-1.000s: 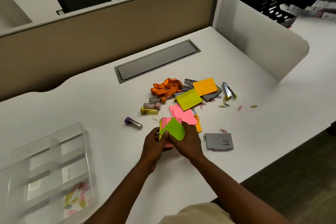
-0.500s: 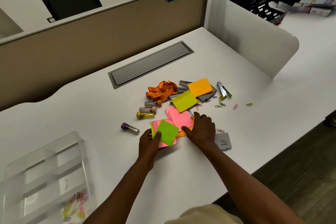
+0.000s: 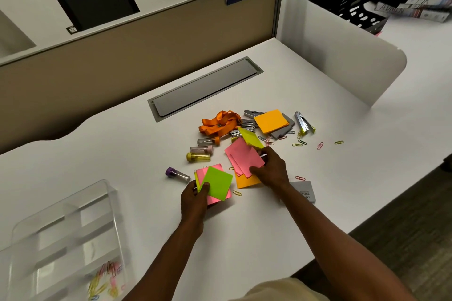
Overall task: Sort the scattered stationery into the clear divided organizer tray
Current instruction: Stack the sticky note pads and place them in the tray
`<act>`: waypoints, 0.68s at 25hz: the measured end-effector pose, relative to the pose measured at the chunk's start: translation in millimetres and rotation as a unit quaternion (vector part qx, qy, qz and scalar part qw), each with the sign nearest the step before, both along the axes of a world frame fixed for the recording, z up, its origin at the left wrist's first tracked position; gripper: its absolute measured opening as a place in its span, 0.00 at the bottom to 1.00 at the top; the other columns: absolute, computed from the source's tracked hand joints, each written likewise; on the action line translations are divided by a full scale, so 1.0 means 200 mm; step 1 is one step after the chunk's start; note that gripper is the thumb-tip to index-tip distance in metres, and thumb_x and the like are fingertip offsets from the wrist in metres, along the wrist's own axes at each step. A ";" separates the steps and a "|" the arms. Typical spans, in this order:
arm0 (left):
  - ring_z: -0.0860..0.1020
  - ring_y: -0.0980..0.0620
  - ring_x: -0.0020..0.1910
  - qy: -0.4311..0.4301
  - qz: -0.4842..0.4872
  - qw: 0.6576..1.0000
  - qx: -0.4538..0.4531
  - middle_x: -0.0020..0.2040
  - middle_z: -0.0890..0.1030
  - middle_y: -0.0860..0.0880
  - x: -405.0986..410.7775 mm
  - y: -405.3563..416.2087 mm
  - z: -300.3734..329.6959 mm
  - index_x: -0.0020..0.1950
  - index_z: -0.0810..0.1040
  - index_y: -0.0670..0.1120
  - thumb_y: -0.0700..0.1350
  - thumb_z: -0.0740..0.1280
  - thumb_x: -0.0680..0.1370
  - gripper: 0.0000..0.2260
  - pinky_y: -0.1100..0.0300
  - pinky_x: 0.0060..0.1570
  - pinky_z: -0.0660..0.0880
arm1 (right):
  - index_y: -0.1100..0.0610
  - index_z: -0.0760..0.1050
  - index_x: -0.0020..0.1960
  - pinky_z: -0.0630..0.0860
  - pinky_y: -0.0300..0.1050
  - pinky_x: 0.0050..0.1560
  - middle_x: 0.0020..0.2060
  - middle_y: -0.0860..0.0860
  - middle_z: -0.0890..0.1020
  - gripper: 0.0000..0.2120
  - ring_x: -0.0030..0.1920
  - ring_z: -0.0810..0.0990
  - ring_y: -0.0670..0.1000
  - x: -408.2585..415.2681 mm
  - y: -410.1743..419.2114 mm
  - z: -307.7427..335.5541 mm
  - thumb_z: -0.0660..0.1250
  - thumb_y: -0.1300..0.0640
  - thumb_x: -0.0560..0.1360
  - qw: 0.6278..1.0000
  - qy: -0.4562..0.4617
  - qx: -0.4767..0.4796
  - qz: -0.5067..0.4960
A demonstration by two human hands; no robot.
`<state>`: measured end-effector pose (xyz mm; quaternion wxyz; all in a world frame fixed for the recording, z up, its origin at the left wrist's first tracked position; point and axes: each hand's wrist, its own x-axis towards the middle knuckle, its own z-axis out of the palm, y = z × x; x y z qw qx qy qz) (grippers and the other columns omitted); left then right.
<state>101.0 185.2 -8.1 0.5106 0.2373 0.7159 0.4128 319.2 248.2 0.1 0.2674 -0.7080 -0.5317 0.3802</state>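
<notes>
My left hand (image 3: 194, 199) grips a small stack of sticky notes (image 3: 216, 184), green on top of pink, just above the desk. My right hand (image 3: 270, 167) pinches pink sticky notes (image 3: 242, 155) and a yellow-green pad (image 3: 250, 138), lifting them off an orange note (image 3: 245, 182). The clear divided organizer tray (image 3: 66, 234) sits at the lower left with coloured paper clips (image 3: 105, 281) in its near compartment. An orange sticky pad (image 3: 270, 121), an orange lanyard (image 3: 219, 124), small tubes (image 3: 198, 153) and loose paper clips (image 3: 302, 142) lie beyond my hands.
A purple-capped tube (image 3: 177, 174) lies left of my left hand. A grey card (image 3: 304, 190) sits by my right forearm. A stapler remover (image 3: 304, 122), a grey cable hatch (image 3: 205, 89) and a white divider panel (image 3: 342, 49) stand farther back.
My right hand left the stack in my left hand, reached right and forward, and took hold of the pink notes and the yellow-green pad. The left hand keeps its stack.
</notes>
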 end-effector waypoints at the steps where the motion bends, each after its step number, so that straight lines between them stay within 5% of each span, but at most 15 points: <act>1: 0.79 0.43 0.55 -0.006 -0.001 1.000 -0.002 0.53 0.81 0.49 0.00 0.00 0.00 0.49 0.78 0.54 0.46 0.68 0.79 0.03 0.39 0.55 0.79 | 0.56 0.74 0.61 0.76 0.46 0.49 0.51 0.52 0.81 0.25 0.48 0.78 0.52 0.01 -0.02 0.02 0.78 0.60 0.67 0.999 0.039 0.026 -0.005; 4: 0.79 0.43 0.55 -0.016 -0.011 1.000 -0.002 0.57 0.80 0.45 0.01 0.00 0.01 0.53 0.79 0.52 0.46 0.68 0.79 0.04 0.40 0.54 0.79 | 0.53 0.76 0.58 0.80 0.48 0.47 0.48 0.50 0.81 0.20 0.45 0.80 0.50 0.02 -0.09 0.08 0.75 0.63 0.68 0.992 0.100 0.077 -0.017; 8: 0.79 0.42 0.54 -0.065 -0.016 0.998 -0.018 0.57 0.79 0.42 0.07 0.02 0.05 0.65 0.75 0.46 0.42 0.63 0.81 0.12 0.49 0.44 0.81 | 0.48 0.79 0.54 0.78 0.46 0.41 0.44 0.48 0.81 0.17 0.43 0.79 0.47 -0.08 -0.20 0.12 0.71 0.62 0.68 0.971 -0.012 0.232 0.051; 17: 0.80 0.39 0.52 -0.184 0.026 0.982 -0.037 0.56 0.81 0.38 0.06 0.01 0.13 0.63 0.76 0.44 0.50 0.58 0.83 0.15 0.44 0.47 0.79 | 0.53 0.76 0.47 0.75 0.47 0.39 0.50 0.52 0.78 0.12 0.47 0.76 0.55 -0.20 -0.36 0.03 0.70 0.67 0.68 0.902 -0.104 0.330 0.257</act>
